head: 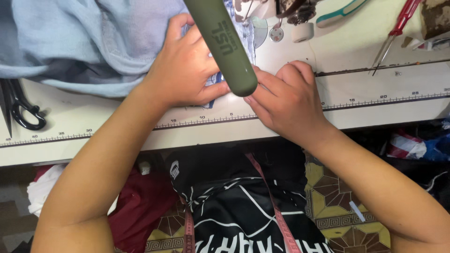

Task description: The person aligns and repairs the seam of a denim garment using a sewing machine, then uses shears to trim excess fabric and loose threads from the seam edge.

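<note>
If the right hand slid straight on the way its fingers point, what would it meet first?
The right hand points up and left across the table. It would likely meet the left hand pressing the blue cloth almost at once; the green tube hides the gap between them.

White table (375, 100): cloth (93, 42), scissors (18, 105)

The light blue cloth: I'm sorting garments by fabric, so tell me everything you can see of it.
The light blue cloth looks soft and woven, with a stitched seam. It lies bunched in folds at the table's far left, over a darker grey layer. The left hand presses its right edge flat near the sewing machine; the right hand rests beside it. A green tube hides part of it.
</note>
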